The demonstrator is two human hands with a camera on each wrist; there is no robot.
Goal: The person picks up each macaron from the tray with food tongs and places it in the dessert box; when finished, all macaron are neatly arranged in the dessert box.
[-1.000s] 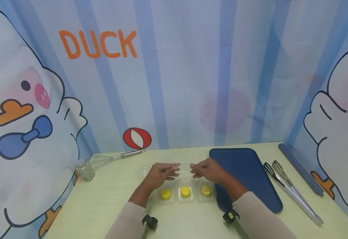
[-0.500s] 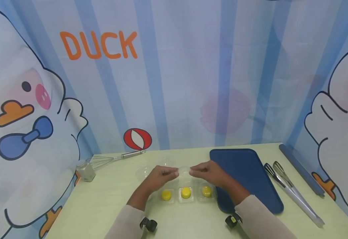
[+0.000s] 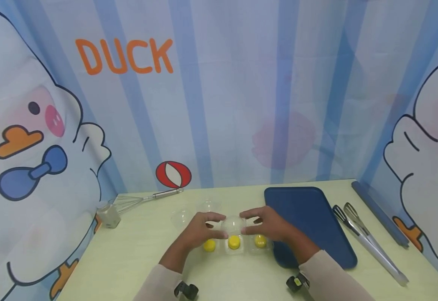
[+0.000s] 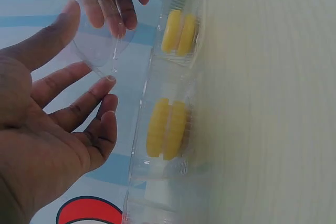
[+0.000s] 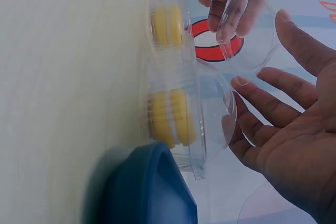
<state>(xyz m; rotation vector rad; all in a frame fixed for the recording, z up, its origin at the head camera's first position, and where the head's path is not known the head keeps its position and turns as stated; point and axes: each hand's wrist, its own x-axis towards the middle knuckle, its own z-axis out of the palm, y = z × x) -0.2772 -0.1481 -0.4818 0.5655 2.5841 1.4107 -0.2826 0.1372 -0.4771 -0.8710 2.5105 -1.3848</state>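
Note:
Between my two hands is a clear plastic dome lid (image 3: 234, 224), its rim pinched by thumb and fingers on either side. My left hand (image 3: 199, 230) holds the left edge and my right hand (image 3: 271, 226) the right edge. The lid hangs tilted just behind and above a row of clear trays. Yellow macarons stand in them: a left macaron (image 3: 209, 245), a middle macaron (image 3: 234, 242) and a right macaron (image 3: 260, 241). Another clear dome (image 5: 218, 103) covers the right macaron, seen in the right wrist view. The left macaron (image 4: 167, 128) has no dome over it.
Two more clear domes lie behind my left hand, a left dome (image 3: 181, 217) and a rear dome (image 3: 207, 205). A blue tray (image 3: 301, 205) lies under my right forearm. Beyond it are tongs (image 3: 373, 246) and a dark blue roll (image 3: 378, 213). A whisk (image 3: 136, 201) lies back left.
Both hands have come down toward the trays with the dome lid, tipping it so its rounded top shows. Their fingers have spread wider around its rim. The macarons have stayed in place.

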